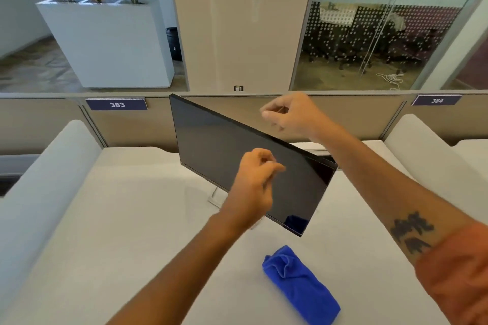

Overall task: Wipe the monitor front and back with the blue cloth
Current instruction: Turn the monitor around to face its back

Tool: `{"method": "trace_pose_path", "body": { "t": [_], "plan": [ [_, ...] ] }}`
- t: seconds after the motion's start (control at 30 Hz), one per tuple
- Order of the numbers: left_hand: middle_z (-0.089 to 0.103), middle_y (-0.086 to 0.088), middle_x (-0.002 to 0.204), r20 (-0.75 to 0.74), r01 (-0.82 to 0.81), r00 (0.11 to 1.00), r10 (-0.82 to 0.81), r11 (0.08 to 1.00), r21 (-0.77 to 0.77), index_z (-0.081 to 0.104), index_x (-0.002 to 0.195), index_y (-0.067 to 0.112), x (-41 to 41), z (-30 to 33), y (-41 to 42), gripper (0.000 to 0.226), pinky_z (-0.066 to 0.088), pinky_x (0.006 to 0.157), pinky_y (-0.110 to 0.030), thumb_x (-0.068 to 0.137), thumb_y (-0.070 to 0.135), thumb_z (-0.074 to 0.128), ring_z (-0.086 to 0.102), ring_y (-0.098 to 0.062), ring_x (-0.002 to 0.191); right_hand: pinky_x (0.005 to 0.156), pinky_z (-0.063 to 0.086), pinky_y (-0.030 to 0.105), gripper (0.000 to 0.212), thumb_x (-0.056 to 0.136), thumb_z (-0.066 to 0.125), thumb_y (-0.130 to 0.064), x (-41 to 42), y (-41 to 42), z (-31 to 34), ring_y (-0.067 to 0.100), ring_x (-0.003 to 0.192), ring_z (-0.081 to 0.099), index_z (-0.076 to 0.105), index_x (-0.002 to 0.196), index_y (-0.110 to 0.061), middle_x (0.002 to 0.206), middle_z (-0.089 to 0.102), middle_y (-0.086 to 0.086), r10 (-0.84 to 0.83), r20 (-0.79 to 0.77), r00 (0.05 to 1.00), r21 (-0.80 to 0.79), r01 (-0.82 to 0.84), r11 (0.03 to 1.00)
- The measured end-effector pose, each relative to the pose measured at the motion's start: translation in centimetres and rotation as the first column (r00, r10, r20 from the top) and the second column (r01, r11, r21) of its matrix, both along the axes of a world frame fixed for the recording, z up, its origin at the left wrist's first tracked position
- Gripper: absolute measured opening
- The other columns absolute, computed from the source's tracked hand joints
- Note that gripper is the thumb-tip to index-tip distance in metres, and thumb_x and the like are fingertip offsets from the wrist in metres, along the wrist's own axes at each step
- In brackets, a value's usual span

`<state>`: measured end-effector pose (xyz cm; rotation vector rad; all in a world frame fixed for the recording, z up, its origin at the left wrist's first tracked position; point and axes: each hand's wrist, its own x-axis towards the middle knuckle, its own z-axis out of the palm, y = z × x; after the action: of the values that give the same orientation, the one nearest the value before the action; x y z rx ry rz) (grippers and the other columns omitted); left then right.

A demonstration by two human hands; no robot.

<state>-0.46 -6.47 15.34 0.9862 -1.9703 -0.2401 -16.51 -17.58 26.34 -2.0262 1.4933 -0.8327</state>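
A black monitor [224, 150] stands on the white desk [132, 219], swung at an angle with its dark screen facing me and its right end nearest. The crumpled blue cloth [301, 285] lies on the desk in front of the monitor's near corner, and neither hand touches it. My left hand [253, 185] hovers in front of the screen with loosely curled fingers and holds nothing. Just above the monitor's top edge, my right hand [293, 116] is also loosely curled and holds nothing.
The monitor's pale stand foot [215, 196] shows under its lower edge. White padded dividers flank the desk on the left [45, 166] and right [422, 145]. A beige partition [52, 124] with number plates closes the back. A white planter [105, 42] stands beyond it.
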Motion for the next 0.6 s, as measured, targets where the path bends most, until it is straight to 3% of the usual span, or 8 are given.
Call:
{"method": "trace_pose_path", "body": {
  "t": [0.07,0.17,0.2,0.23,0.27,0.33,0.47,0.6],
  "plan": [
    [0.04,0.002,0.145,0.102,0.001,0.995,-0.002,1.0,0.009,0.054,0.134,0.024,-3.2,0.1,1.2,0.036,0.034,0.113,-0.026,0.099,0.02,0.054,0.033,-0.013,0.138,0.068,0.051,0.006,0.02,0.098,0.077,-0.025,3.4,-1.9,0.2,-0.003,0.074,0.064,0.083,0.114,-0.016,0.089,0.074,-0.014,0.077,-0.094,0.993,-0.041,-0.081,0.996],
    [0.021,0.005,0.162,0.246,-0.023,0.969,0.015,0.999,0.033,0.03,0.152,0.026,-6.1,0.3,1.5,0.059,0.011,0.124,-0.047,0.099,0.041,0.049,0.01,-0.018,0.152,0.088,0.059,0.024,0.018,0.099,0.076,-0.022,7.5,-4.0,0.5,0.007,0.088,0.071,0.083,0.111,-0.012,0.109,0.08,-0.004,0.138,-0.181,0.974,0.019,-0.137,0.99],
    [0.018,0.006,0.163,0.291,-0.026,0.957,0.012,0.999,0.045,0.023,0.155,0.026,-6.5,0.3,1.3,0.062,0.007,0.124,-0.052,0.101,0.048,0.042,0.005,-0.019,0.153,0.087,0.061,0.033,0.016,0.099,0.074,-0.019,8.6,-4.4,0.5,0.015,0.085,0.072,0.081,0.096,-0.005,0.105,0.081,0.004,0.168,-0.23,0.959,0.045,-0.162,0.986],
    [0.017,0.005,0.164,0.336,-0.028,0.942,0.009,0.998,0.054,0.019,0.157,0.027,-6.8,0.3,1.1,0.062,0.004,0.123,-0.054,0.102,0.052,0.034,0.002,-0.019,0.154,0.077,0.058,0.036,0.027,0.099,0.071,-0.014,9.5,-4.6,0.5,0.023,0.072,0.065,0.07,0.076,0.0,0.085,0.075,0.011,0.187,-0.272,0.944,0.068,-0.175,0.982],
    [0.017,0.005,0.164,0.376,-0.03,0.926,0.007,0.998,0.056,0.017,0.157,0.028,-6.9,0.3,0.9,0.062,0.001,0.123,-0.055,0.102,0.055,0.027,-0.001,-0.02,0.154,0.066,0.046,0.033,0.038,0.098,0.068,-0.009,10.4,-5.0,0.4,0.025,0.06,0.049,0.053,0.063,-0.002,0.065,0.056,0.012,0.201,-0.308,0.93,0.067,-0.19,0.98],
    [0.025,0.003,0.162,0.432,-0.025,0.902,0.007,0.999,0.037,0.02,0.156,0.028,-7.2,0.5,0.8,0.06,-0.002,0.122,-0.056,0.101,0.052,0.03,0.003,-0.024,0.154,0.065,0.026,0.031,0.042,0.094,0.064,-0.003,11.5,-5.2,0.4,0.023,0.063,0.026,0.037,0.062,-0.008,0.063,0.025,0.009,0.206,-0.348,0.914,0.014,-0.215,0.977],
    [0.051,-0.001,0.14,0.401,-0.032,0.915,0.038,0.999,-0.022,0.039,0.14,0.026,-7.8,1.2,1.3,0.059,0.01,0.121,-0.053,0.089,0.04,0.064,0.026,-0.023,0.139,0.069,0.025,0.031,0.035,0.093,0.063,-0.003,12.8,-5.5,-0.1,0.025,0.071,0.027,0.041,0.065,-0.006,0.073,0.028,0.017,0.184,-0.355,0.917,0.009,-0.194,0.981],
    [0.059,0.002,0.123,0.343,-0.047,0.936,0.076,0.995,-0.09,0.053,0.126,0.027,-8.2,1.5,1.4,0.047,0.017,0.115,-0.041,0.083,0.038,0.071,0.04,-0.019,0.124,0.066,0.029,0.032,0.036,0.089,0.061,0.001,13.2,-6.1,-0.2,0.025,0.065,0.03,0.042,0.06,-0.006,0.067,0.031,0.016,0.185,-0.355,0.916,-0.022,-0.205,0.978]
  ]
}}
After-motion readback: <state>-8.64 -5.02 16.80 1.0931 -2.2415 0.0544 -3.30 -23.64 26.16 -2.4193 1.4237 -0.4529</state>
